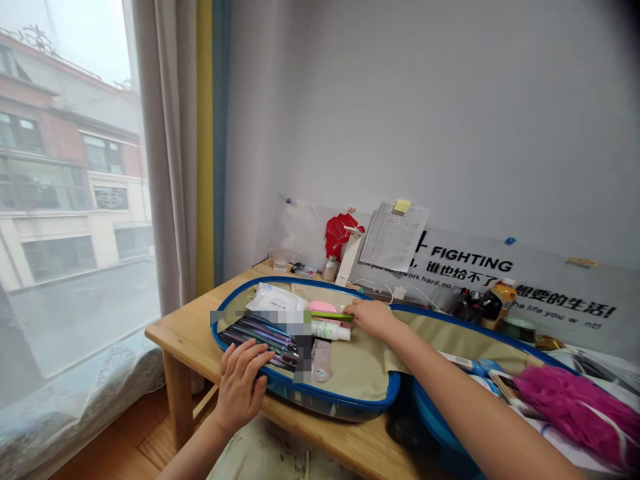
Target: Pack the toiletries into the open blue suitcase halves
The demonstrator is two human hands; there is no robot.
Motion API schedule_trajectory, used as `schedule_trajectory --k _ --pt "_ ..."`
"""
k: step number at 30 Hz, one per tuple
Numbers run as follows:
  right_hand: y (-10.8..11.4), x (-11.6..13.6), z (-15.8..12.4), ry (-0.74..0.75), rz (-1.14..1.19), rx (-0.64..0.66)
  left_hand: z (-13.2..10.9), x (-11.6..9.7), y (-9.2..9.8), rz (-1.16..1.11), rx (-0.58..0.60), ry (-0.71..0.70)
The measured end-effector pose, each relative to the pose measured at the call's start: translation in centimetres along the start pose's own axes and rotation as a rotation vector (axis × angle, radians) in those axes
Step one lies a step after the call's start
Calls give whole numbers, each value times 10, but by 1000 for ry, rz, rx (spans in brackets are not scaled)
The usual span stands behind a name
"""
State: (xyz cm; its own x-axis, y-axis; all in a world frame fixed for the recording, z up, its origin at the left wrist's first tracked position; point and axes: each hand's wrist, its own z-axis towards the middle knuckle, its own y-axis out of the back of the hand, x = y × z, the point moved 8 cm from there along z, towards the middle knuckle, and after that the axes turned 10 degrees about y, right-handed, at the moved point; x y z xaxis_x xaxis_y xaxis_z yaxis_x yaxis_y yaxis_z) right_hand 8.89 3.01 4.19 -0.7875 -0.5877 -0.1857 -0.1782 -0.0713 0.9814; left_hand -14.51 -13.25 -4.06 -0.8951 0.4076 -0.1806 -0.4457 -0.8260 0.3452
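An open case with a blue rim and beige lining (365,373) lies on the wooden table. My left hand (245,383) rests over its near left rim, fingers stretched out beside a bundle of dark pens (270,341). Over the middle of the case is my right hand (375,320), fingertips closed at the right end of a slim green pen-like stick (333,317). Below that stick lies a white tube (333,331). A white soft packet (275,299), a pink round item (321,306) and a small clear-packed item (321,361) are also inside. Blurred blocks hide part of the contents.
The case's other half (423,320) opens to the right, near a magenta mesh pouf (575,407). Bottles (500,303), a small jar (330,268) and a white upright stand (349,260) line the back of the wooden table (175,320). A window is at left.
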Motion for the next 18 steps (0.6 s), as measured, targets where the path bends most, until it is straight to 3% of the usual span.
schedule_trajectory --k 7,13,15,18 --pt "1 -23 -9 -31 83 -42 1 -2 -1 14 10 -21" --pt "16 -105 -39 -260 146 -138 0 -2 -1 17 14 -34" --pt "2 -132 -54 -334 177 -73 -1 -1 -2 17 16 -31" --pt "-38 -156 -72 -389 260 129 -2 0 -3 16 16 -26"
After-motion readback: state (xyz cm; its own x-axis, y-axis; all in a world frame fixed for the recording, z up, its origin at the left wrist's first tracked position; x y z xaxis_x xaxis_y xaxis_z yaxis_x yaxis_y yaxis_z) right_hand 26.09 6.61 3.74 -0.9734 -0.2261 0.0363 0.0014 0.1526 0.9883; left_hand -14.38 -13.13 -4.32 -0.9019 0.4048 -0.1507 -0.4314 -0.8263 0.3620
